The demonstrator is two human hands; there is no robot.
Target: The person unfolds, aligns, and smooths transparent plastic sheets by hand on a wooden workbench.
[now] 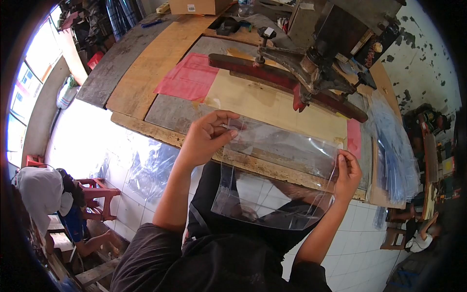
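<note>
A clear plastic sheet [277,146] is stretched between my hands over the table's front edge, its lower part hanging above my lap. My left hand [212,136] pinches its upper left corner between thumb and fingers. At the upper right corner, my right hand [347,174] grips the same sheet. Just beyond it, a cream-coloured sheet [272,104] lies on the table between a large pink patch [189,77] and a smaller pink patch [354,136]. Above these stands a machine with a long dark red bar [287,80].
A stack of clear plastic sheets [391,151] lies at the table's right side. A cardboard box [199,7] sits at the back. More clear plastic [151,165] is on the floor at left, near a bent-over person [41,194]. Another person [422,238] is at far right.
</note>
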